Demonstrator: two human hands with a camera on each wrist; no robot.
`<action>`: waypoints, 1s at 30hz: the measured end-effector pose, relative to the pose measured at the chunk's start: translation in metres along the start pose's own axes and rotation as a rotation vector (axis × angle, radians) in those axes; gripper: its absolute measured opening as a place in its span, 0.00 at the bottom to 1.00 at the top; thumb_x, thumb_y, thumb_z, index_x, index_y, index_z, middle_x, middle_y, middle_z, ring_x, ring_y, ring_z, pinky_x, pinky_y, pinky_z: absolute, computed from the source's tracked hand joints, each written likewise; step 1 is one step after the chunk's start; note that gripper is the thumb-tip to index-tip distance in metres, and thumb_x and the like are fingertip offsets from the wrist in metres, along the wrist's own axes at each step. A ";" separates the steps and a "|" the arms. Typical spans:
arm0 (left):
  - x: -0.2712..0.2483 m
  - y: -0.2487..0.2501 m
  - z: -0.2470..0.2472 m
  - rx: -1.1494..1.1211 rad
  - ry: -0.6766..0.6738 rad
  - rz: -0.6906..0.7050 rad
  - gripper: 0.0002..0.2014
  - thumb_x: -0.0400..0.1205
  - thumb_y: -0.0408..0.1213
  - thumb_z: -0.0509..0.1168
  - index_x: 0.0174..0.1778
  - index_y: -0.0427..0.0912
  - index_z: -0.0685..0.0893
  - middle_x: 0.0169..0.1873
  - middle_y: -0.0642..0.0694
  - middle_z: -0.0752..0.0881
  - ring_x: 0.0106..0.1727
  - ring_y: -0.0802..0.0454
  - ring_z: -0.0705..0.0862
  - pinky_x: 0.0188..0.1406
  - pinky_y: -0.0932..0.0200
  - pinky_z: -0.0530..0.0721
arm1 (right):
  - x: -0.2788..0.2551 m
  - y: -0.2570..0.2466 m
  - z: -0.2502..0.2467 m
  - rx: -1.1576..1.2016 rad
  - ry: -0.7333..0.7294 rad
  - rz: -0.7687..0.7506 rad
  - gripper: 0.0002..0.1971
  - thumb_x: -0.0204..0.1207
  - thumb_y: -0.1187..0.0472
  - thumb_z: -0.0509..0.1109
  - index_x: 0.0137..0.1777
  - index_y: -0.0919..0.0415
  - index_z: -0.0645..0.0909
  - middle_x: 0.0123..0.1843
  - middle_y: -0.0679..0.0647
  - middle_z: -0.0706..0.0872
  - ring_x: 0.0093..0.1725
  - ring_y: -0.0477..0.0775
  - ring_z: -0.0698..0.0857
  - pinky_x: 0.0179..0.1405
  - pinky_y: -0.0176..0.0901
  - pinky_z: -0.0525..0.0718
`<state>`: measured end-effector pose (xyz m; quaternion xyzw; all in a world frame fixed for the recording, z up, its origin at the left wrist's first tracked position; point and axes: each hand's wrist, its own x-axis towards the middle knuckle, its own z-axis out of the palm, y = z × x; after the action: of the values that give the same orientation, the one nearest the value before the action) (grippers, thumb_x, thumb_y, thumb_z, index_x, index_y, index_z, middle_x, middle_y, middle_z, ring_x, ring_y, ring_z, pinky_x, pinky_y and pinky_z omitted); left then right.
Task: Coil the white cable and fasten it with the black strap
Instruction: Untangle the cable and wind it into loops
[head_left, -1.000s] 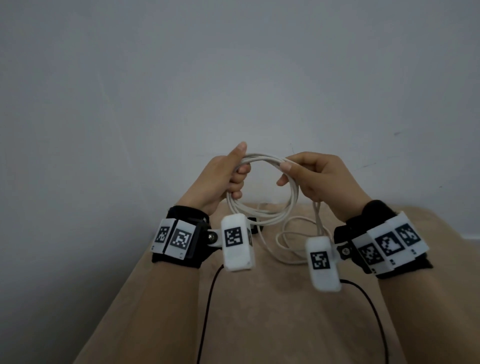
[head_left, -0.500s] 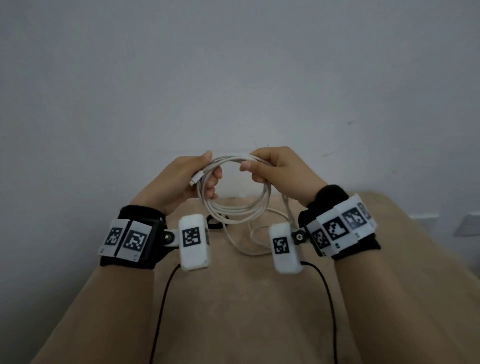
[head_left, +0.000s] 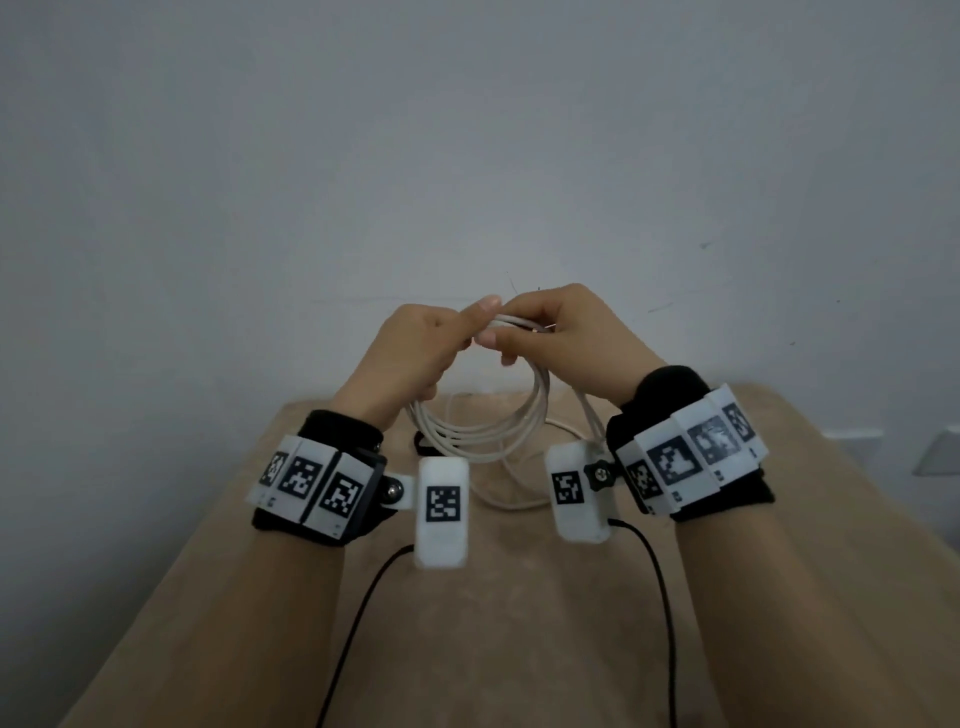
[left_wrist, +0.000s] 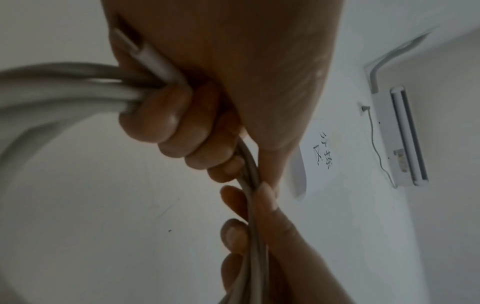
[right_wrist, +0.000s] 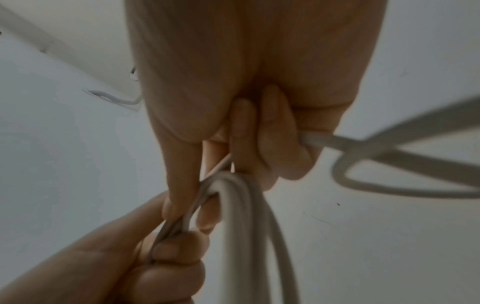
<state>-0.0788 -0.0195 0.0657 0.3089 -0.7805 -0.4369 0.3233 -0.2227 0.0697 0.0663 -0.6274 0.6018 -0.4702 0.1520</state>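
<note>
Head view, L to R: left hand (head_left: 410, 348), fingers curled tight round top of white cable (head_left: 483, 431) coil, plug end tucked against the palm in left wrist view. Coil loops hang below both sets of fingers. Right hand (head_left: 566, 338) pinches same bundle, fingertips touching left thumb. Black strap (head_left: 422, 446) on tan surface (head_left: 519, 623), below left fingers, mostly hidden.
</note>
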 end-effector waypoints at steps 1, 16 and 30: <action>0.001 -0.001 -0.003 -0.044 0.026 -0.005 0.26 0.77 0.59 0.66 0.22 0.44 0.71 0.17 0.53 0.63 0.17 0.56 0.57 0.17 0.64 0.57 | 0.001 0.000 0.000 0.024 0.053 -0.002 0.10 0.76 0.50 0.72 0.39 0.55 0.88 0.30 0.43 0.85 0.27 0.36 0.77 0.31 0.26 0.72; 0.002 -0.007 -0.032 -0.170 0.169 -0.022 0.27 0.77 0.59 0.67 0.21 0.49 0.62 0.20 0.50 0.59 0.20 0.54 0.54 0.18 0.65 0.54 | -0.003 0.011 -0.013 -0.002 0.118 0.126 0.14 0.76 0.45 0.69 0.37 0.51 0.89 0.23 0.42 0.81 0.23 0.38 0.75 0.31 0.33 0.73; 0.002 -0.003 -0.025 -0.296 0.219 -0.110 0.24 0.79 0.57 0.66 0.25 0.49 0.66 0.20 0.51 0.60 0.19 0.56 0.55 0.17 0.64 0.54 | 0.008 0.012 0.029 0.006 0.013 0.104 0.16 0.72 0.43 0.73 0.55 0.48 0.80 0.44 0.44 0.87 0.48 0.42 0.86 0.49 0.42 0.82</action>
<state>-0.0601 -0.0339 0.0737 0.3457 -0.6497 -0.5277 0.4242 -0.2089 0.0495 0.0461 -0.5918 0.6332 -0.4674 0.1744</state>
